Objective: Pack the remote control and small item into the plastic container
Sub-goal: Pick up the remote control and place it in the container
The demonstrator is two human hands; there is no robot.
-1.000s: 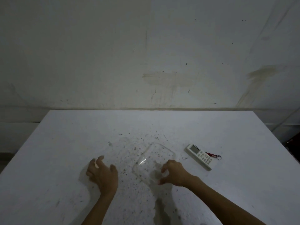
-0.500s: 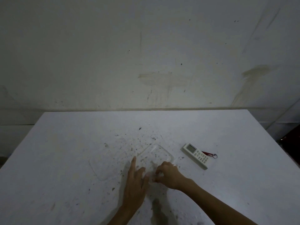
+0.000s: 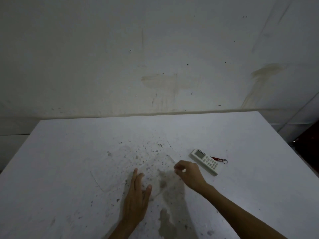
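A clear plastic container [image 3: 158,169] lies open on the white table [image 3: 241,195], hard to make out against the speckled top. My left hand [image 3: 138,192] lies flat against its near-left corner, fingers straight, thumb apart. My right hand [image 3: 188,173] hovers over the container's right edge, fingers loosely curled with nothing in them. Just right of that hand lies a white remote control [image 3: 204,161] with a small screen, set at a slant. A small red key-fob item [image 3: 218,159] with a metal ring rests against the remote's far side.
A faint clear lid [image 3: 106,178] lies flat to the left of my left hand. Dark specks and a stain mark the table's middle. A stained wall stands behind the table. A dark object [image 3: 309,145] sits past the right table edge.
My left hand came from the far left, where the lid now lies, to the container's side. My right hand let go of the container's near edge and rose toward the remote.
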